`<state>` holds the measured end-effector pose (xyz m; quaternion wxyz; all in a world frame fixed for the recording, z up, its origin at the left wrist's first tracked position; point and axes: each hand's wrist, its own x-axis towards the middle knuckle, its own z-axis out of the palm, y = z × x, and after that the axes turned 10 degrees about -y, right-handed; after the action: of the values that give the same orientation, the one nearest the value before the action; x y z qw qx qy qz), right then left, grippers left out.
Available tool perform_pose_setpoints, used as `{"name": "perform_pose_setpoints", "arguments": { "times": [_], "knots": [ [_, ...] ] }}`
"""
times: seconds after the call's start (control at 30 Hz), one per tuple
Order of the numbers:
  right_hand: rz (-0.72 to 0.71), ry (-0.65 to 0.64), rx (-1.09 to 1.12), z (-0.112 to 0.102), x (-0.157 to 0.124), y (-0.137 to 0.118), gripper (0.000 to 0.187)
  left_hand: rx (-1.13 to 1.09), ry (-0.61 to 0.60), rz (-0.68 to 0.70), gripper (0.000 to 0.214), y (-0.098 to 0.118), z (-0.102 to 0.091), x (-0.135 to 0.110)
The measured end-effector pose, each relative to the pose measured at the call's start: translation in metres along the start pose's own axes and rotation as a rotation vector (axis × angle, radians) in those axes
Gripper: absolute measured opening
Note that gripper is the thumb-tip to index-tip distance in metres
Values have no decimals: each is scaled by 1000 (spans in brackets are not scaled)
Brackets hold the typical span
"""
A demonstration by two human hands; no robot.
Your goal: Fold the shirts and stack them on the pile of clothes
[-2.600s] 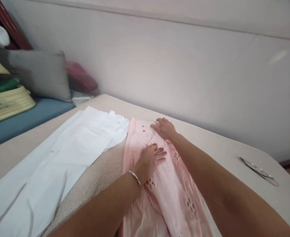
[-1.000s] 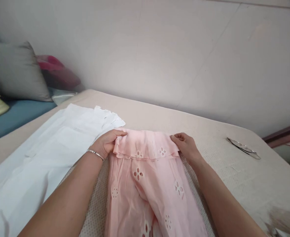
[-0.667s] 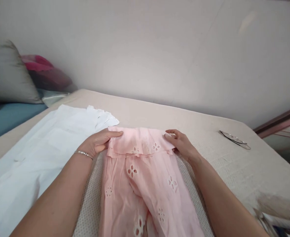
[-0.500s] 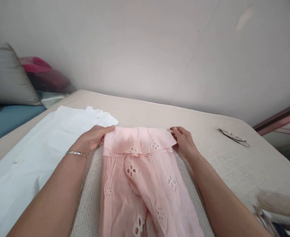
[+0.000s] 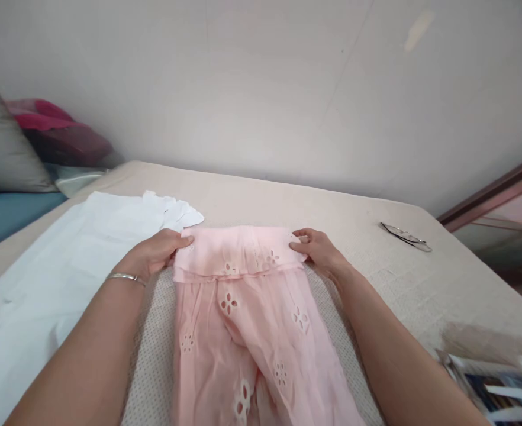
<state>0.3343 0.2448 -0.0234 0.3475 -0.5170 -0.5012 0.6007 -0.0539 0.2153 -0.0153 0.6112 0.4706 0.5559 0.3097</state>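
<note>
A pink eyelet garment (image 5: 261, 319) with cut-out flower patterns lies lengthwise in front of me, its far end folded over into a band. My left hand (image 5: 161, 251) grips the band's left corner, thumb on top and fingers hidden beneath. At the opposite corner, my right hand (image 5: 316, 251) pinches the cloth between thumb and fingers. A silver bangle (image 5: 126, 276) circles my left wrist. Left of the garment, a white cloth (image 5: 65, 266) is spread out, its ruffled end close to my left hand.
The pale bed cover (image 5: 252, 198) reaches the wall. Eyeglasses (image 5: 405, 236) lie at right; a printed item (image 5: 500, 384) sits at lower right. A grey cushion (image 5: 6, 142) and a pink and maroon bundle (image 5: 61, 133) are at far left.
My right thumb has come down on top of the band's right corner, which now lies flatter under it. The whole view has shifted slightly, so everything appears further left.
</note>
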Motion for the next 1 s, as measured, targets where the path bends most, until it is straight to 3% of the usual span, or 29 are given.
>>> {"name": "perform_pose_setpoints", "arguments": {
  "times": [0.1, 0.17, 0.23, 0.27, 0.3, 0.33, 0.4, 0.47, 0.53, 0.67, 0.83, 1.0],
  "knots": [
    [25, -9, -237, -5, 0, -1, 37, 365, 73, -118, 38, 12, -3, -6],
    [0, 97, -522, -3, -2, -5, 33, 692, 292, -145, 38, 25, 6, -10],
    [-115, 273, -852, 4, -5, -11, 31, 972, 544, 1, 37, 34, 25, -11],
    [-215, 332, -985, 8, -7, -14, 30, 1066, 600, 148, 39, 36, 38, -10],
    [-329, 350, -1075, 13, -9, -17, 29, 1136, 565, 317, 41, 36, 52, -8],
    [-441, 321, -1125, 17, -12, -20, 28, 1191, 455, 468, 45, 33, 66, -5],
    [-574, 165, -1157, 25, -17, -24, 23, 1247, 213, 627, 49, 23, 89, 0],
    [-577, -4, -1156, 30, -22, -26, 18, 1236, 83, 619, 52, 12, 102, 4],
    [-546, -134, -1167, 35, -26, -26, 23, 1189, 50, 573, 53, 5, 106, 5],
    [-576, -262, -1227, 42, -28, -21, 27, 1162, -73, 609, 66, 7, 105, 0],
    [-554, -283, -1290, 46, -29, -17, 23, 1033, -112, 648, 61, 12, 103, -2],
    [-582, -259, -1308, 52, -32, -20, 23, 749, -90, 605, 16, 13, 96, 3]
  ]
}}
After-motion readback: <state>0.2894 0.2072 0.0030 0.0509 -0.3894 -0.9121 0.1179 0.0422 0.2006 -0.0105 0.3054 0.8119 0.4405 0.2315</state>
